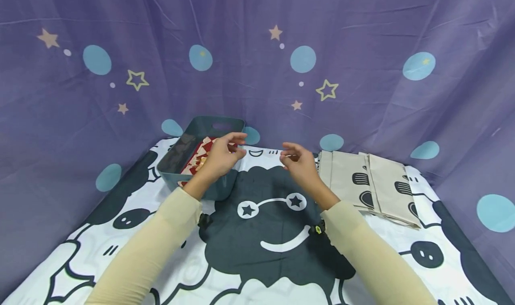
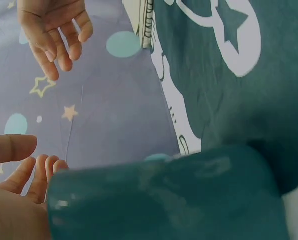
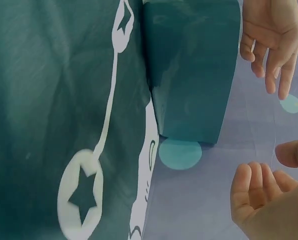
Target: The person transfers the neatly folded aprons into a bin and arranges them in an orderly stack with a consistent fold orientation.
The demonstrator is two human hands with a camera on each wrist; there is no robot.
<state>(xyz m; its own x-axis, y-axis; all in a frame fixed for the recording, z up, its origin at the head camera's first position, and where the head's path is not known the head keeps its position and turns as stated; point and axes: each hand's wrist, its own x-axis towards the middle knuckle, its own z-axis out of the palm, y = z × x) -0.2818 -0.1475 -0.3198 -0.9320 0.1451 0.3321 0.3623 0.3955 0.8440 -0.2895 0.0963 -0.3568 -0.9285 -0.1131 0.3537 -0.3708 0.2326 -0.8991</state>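
Note:
My left hand [image 1: 223, 155] hovers above the right side of a dark teal plastic bin [image 1: 219, 188], its fingers loosely bent with nothing in them. Inside that bin lies a red and cream patterned item [image 1: 197, 159], partly covered by my left hand and forearm. My right hand [image 1: 301, 164] hangs in the air to the right of the left one, palm turned inward, thumb apart from the fingers, and holds nothing. Both wrist views show the hands facing each other across a gap. The left wrist view has the bin's wall [image 2: 169, 200] right beside the left hand.
A folded beige cloth item [image 1: 350, 180] with dark printed shapes lies at the back right, just beyond the right hand. The table has a black and white cartoon cloth [image 1: 277, 229]. Behind it hangs a purple curtain [image 1: 249, 36] with stars and blue dots.

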